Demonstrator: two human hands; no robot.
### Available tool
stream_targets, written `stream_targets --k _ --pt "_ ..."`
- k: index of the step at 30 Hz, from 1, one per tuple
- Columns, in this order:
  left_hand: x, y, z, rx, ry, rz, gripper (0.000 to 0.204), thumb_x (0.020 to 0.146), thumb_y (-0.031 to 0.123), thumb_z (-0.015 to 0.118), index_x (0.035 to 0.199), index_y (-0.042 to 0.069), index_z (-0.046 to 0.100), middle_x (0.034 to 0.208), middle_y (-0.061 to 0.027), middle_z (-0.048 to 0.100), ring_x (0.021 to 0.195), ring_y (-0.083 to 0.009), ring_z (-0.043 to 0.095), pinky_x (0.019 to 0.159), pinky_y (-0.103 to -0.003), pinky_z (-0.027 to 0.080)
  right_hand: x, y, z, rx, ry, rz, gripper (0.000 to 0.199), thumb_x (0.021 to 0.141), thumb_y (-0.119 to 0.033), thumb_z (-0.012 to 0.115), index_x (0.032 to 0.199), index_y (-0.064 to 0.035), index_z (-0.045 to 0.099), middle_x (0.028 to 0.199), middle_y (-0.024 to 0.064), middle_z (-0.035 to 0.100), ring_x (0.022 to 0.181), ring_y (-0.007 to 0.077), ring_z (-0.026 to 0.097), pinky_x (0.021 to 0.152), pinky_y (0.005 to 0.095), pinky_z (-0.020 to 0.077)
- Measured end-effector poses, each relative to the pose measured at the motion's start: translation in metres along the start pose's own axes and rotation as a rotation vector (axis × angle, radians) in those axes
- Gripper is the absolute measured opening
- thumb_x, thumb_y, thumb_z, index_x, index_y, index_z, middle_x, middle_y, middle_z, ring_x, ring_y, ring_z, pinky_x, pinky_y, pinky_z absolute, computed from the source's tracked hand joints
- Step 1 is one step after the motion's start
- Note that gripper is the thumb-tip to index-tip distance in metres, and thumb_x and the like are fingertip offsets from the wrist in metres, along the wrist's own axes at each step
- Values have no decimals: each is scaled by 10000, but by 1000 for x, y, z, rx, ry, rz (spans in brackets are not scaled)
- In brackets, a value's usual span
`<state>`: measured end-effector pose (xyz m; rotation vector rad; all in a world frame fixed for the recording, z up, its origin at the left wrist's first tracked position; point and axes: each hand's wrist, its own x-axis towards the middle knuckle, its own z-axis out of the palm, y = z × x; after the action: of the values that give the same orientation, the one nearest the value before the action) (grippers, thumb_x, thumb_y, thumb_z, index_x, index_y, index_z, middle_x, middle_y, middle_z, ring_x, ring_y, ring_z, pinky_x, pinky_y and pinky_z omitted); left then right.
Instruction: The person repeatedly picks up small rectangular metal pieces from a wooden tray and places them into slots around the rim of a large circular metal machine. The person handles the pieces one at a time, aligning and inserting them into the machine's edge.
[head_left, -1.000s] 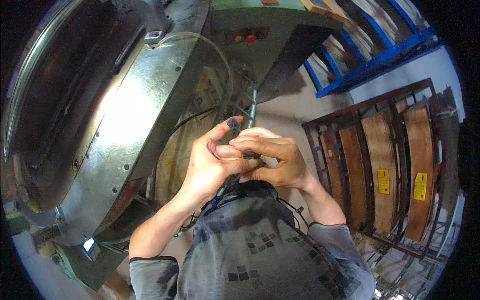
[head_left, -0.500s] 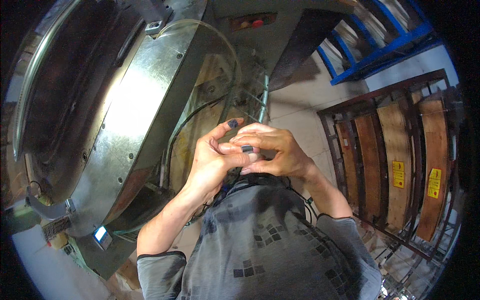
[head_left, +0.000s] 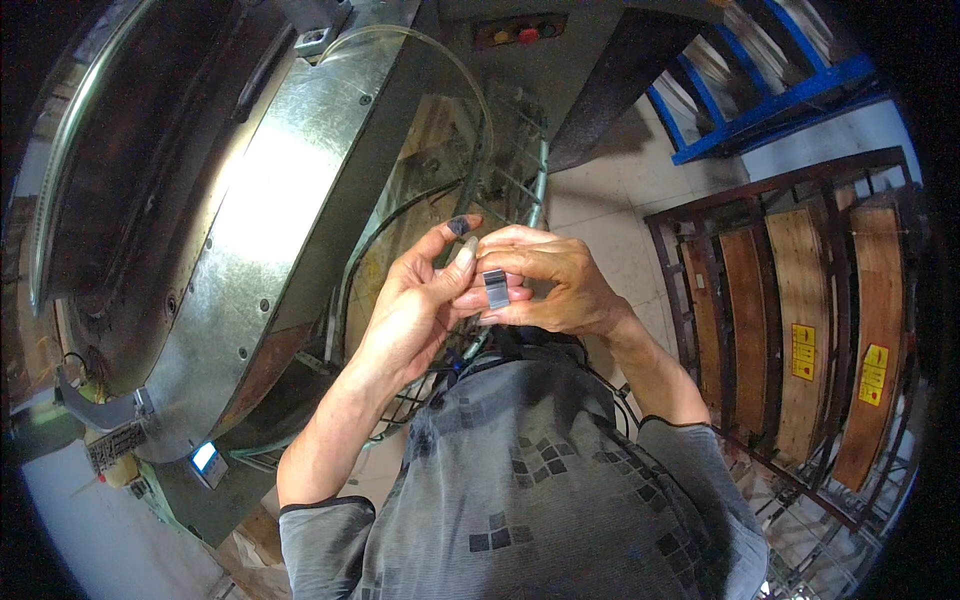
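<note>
Grip: right hand (head_left: 560, 290) pinches small grey metal piece (head_left: 495, 288), rectangular, shiny; left hand (head_left: 425, 305) fingers touching it.

A small dark grey, silvery piece (head_left: 495, 288) is seen. A grey shirt (head_left: 540, 480) patterned with darker small squares is worn. The machine housing (head_left: 250, 200) is shiny silver metal. Brown wooden boards (head_left: 800, 330) carrying yellow labels (head_left: 803, 352) are held in a dark rust-brown rack (head_left: 700, 300); a blue frame (head_left: 780, 95) is shown.
</note>
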<state>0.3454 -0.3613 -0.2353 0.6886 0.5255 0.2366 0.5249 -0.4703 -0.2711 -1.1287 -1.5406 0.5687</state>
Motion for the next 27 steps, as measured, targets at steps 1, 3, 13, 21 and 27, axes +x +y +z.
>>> stream_targets --k 1,3,13,21,27 --pt "1 0 0 22 12 -3 560 1050 120 590 1540 -18 356 1251 -195 692 1094 -255 731 958 -356 593 0 1 0 -4 13 -26 486 732 -138 909 1163 -32 712 1153 175 711 1030 321 712 868 394 573" --pt "2 1 -2 -8 2 -3 559 1044 101 594 1537 -18 358 1261 -201 687 1093 -261 733 958 -368 596 -1 2 0 -2 -1 -2 482 731 -136 908 1158 -32 711 1150 176 709 1027 327 711 868 393 574" --pt "-21 34 5 222 176 280 516 844 -65 792 1271 2 510 1020 -177 769 964 -211 750 899 -354 607 67 -24 -4 -210 -61 -233 496 730 -132 862 1190 -39 702 1087 159 722 1021 351 709 822 429 605" --pt "-72 140 -3 425 249 857 273 846 -115 774 1071 -43 637 1056 -177 763 992 -222 749 872 -353 646 212 -75 23 -138 -204 -485 514 712 -166 895 1186 -37 744 1074 108 772 1059 343 690 886 422 587" --pt "-84 226 -28 632 564 1098 182 804 -67 835 949 -28 732 926 -98 762 853 -150 733 806 -309 638 322 -79 71 54 -82 -405 193 826 -123 833 1017 -105 819 917 99 783 797 245 749 752 334 598"
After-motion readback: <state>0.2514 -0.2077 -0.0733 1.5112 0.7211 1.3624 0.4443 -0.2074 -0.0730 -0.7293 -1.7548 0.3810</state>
